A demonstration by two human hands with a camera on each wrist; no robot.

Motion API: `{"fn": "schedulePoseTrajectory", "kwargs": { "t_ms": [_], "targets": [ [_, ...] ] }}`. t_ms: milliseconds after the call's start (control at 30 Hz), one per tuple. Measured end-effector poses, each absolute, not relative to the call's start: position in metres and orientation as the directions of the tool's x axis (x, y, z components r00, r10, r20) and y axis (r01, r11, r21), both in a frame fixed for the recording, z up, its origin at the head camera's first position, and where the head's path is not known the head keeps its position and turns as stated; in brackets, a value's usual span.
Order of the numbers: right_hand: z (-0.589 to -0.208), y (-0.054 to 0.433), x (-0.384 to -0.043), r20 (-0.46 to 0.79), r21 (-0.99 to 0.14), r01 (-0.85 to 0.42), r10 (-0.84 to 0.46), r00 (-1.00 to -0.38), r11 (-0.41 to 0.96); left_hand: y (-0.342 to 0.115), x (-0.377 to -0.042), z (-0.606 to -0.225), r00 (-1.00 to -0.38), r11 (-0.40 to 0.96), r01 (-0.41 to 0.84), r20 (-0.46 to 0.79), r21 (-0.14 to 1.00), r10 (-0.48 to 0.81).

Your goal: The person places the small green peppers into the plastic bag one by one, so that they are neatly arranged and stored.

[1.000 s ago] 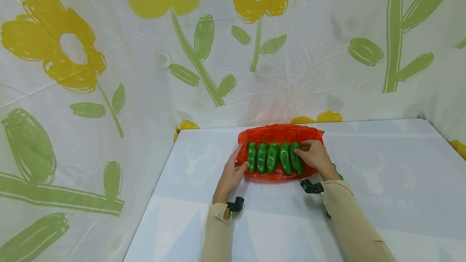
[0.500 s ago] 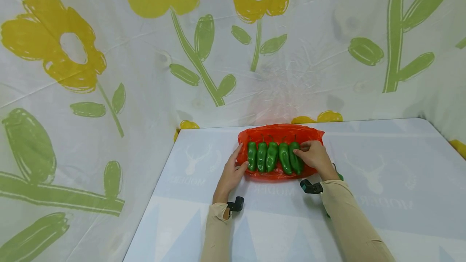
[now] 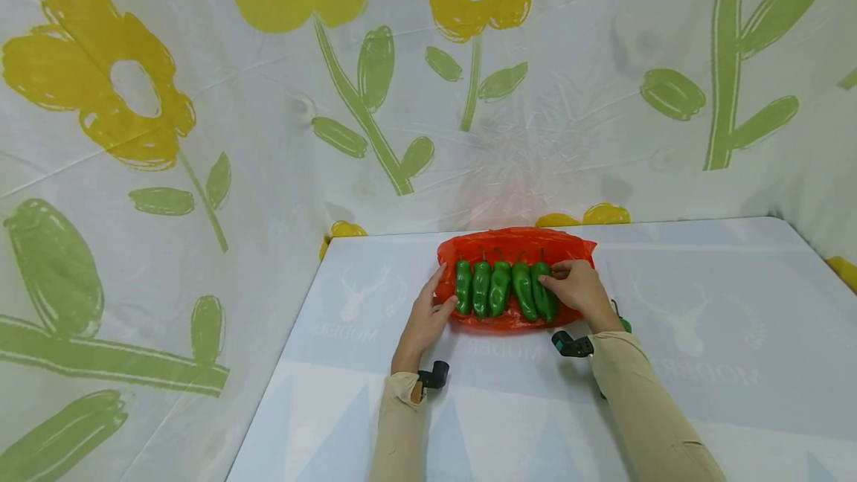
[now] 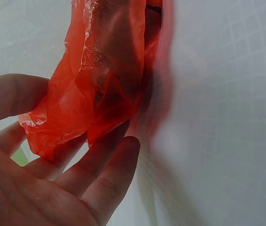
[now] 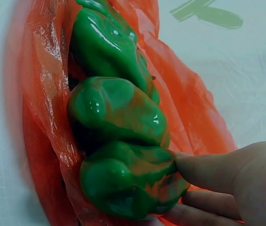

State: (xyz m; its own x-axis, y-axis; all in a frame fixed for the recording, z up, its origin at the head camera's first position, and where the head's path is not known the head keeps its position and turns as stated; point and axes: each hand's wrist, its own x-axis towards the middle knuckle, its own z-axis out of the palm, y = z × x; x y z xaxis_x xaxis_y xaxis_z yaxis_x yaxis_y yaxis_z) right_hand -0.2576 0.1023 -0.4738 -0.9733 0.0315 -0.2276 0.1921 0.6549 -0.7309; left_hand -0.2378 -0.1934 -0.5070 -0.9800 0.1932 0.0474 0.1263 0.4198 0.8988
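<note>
Several glossy green peppers (image 3: 500, 290) lie side by side in a row, stems toward the back, inside a spread red plastic bag (image 3: 515, 241). My right hand (image 3: 577, 287) pinches the rightmost pepper (image 3: 543, 296) between thumb and fingers; the right wrist view shows the thumb on this pepper (image 5: 119, 181) and the fingers on its far side. At the bag's left end is my left hand (image 3: 426, 317), thumb and fingers spread. In the left wrist view its fairly straight fingers (image 4: 112, 181) touch the crumpled red plastic bag (image 4: 72, 108).
Another green pepper (image 3: 626, 324) shows beside my right sleeve (image 3: 643, 385), which hides most of it. The white and pale blue printed table (image 3: 509, 407) ends at the back against a hanging flowered sheet (image 3: 569, 132). Each wrist carries a small black camera.
The rightmost peppers have shifted very slightly to the left under my right hand. My left hand and the red bag stay in place.
</note>
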Motion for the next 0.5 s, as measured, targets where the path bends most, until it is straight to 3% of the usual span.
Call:
{"fn": "schedulePoseTrajectory", "kwargs": {
  "t_ms": [500],
  "targets": [
    [-0.4745, 0.1009, -0.2574, -0.239, -0.720, 0.208, 0.045, -0.970, 0.662, -0.1925, -0.2373, -0.5065, -0.981, 0.422, 0.129, 0.052, 0.898, 0.188]
  ]
}}
